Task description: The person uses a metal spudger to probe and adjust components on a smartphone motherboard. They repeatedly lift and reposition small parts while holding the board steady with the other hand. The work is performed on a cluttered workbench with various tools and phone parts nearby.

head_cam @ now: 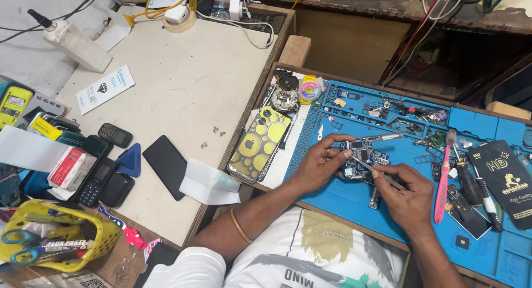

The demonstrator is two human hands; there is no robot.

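Your left hand (318, 163) pins a small blue circuit board (361, 159) flat against the blue work mat (343, 202), thumb and forefinger closed on the board's near-left edge so it cannot skate about under the tool. Your right hand (407, 196) comes in from the lower right, fingers drawn tight round a slim metal tool (377, 171), tweezers by the look of it, whose tip meets the middle of the board; whether the tip grips any part is too small to tell. Both wrists sit low on the mat, which steadies the fine work, and the left forearm, with a thin bangle (239, 226), crosses your lap at a slant.

The mat's moulded trays along the far edge hold loose screws and scraps (413, 113), kept sorted and out of the way. A pink-handled brush (443, 177) lies just beside your right hand, close for a quick sweep. Left of the mat, a phone in a yellow spotted case (259, 143) rests face down. Further left, on the pale tabletop (183, 88), lie a black phone (166, 166) and a yellow basket (58, 238) of scissors and tubes, well apart from the work.
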